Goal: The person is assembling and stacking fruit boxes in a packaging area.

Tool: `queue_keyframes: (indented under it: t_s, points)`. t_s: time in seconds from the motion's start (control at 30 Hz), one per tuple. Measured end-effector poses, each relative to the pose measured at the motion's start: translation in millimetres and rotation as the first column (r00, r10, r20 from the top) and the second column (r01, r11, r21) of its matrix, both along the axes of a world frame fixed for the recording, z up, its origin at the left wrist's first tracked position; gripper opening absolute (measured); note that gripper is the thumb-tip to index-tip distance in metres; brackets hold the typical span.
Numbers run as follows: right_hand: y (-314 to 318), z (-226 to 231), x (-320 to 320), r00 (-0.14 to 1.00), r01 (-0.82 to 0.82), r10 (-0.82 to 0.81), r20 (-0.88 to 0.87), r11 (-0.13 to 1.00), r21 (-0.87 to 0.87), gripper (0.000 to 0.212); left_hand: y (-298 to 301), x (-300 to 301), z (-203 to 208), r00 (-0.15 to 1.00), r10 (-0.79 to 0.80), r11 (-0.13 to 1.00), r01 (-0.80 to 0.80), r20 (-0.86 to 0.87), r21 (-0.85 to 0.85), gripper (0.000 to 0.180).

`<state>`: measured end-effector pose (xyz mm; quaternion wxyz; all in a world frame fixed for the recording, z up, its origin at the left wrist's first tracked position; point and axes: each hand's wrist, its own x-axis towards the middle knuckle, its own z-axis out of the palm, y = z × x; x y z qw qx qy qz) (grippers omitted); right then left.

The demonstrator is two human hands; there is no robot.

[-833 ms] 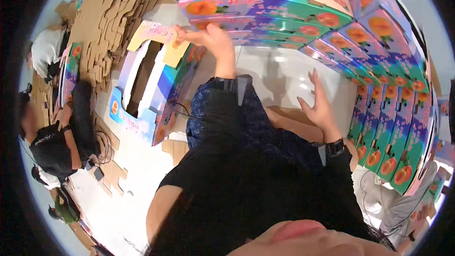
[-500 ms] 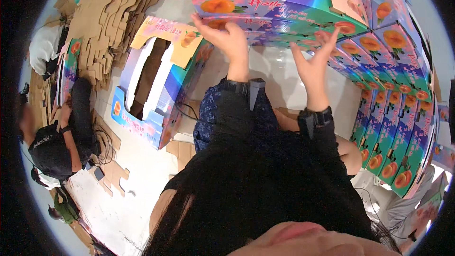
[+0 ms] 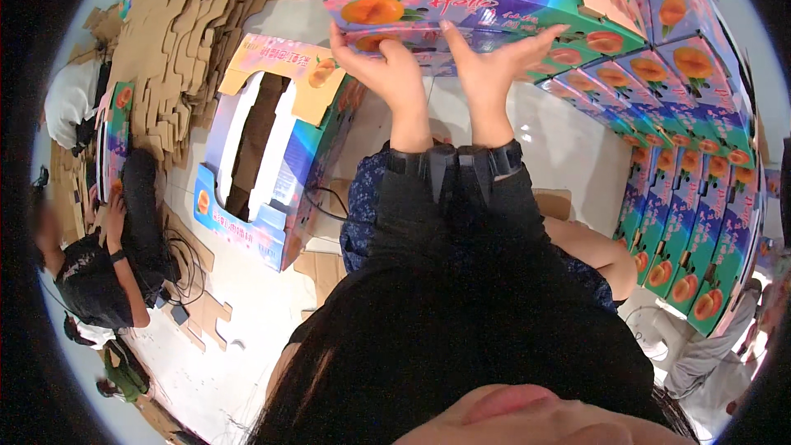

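A colourful printed fruit carton (image 3: 503,0), with orange fruit pictures and an open slot on top, lies on another like it at the far side. Against its near long side is my left hand (image 3: 387,78), fingers spread at the left end. My right hand (image 3: 488,74) is spread at the middle of that same side, thumb up and fingers toward the right. Both hands look to be touching the carton without gripping it. Left of my knees a second open-topped carton (image 3: 292,156) stands on the floor.
Rows of matching cartons (image 3: 692,222) are stacked along the right. Flat brown cardboard pieces (image 3: 165,58) pile up at the far left. A person in black (image 3: 99,272) sits at the left near dark cables (image 3: 188,259). Cardboard scraps (image 3: 206,313) lie on the pale floor.
My right hand has moved left along the carton's side, nearer my left hand. The upper carton appears slightly further left in the view. My left hand stays near the carton's left end.
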<state>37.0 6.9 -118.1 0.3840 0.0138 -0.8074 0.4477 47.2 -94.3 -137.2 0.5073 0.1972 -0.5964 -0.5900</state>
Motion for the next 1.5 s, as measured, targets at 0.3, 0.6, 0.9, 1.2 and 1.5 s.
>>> queue_keyframes:
  t_s: [0.3,0.6,0.9,1.2,1.5]
  points:
    - [-6.5,-8.3,-3.9,1.000,-0.010,0.010,0.010,1.000,0.000,0.137,-0.1,1.2,0.8,1.000,-0.012,1.000,0.012,0.008,0.010,0.066]
    - [-7.8,-1.1,-1.6,0.998,0.010,-0.009,0.064,1.000,-0.013,0.136,4.0,-3.6,-3.0,1.000,0.029,0.998,-0.029,0.005,-0.053,0.067]
    - [-7.5,5.7,2.5,0.994,0.017,-0.015,0.110,1.000,-0.014,0.137,3.8,-8.3,-2.7,0.998,0.054,0.996,-0.056,-0.034,-0.068,0.069]
    - [70.1,13.1,99.8,0.871,-0.450,0.401,0.283,0.883,0.136,0.114,8.8,-3.5,-3.0,1.000,0.016,0.996,-0.014,0.019,-0.083,0.078]
    - [226.5,11.7,194.8,0.611,-0.669,0.305,0.731,0.692,0.271,0.094,31.5,2.1,5.9,0.954,0.249,0.929,-0.186,0.168,-0.321,0.089]
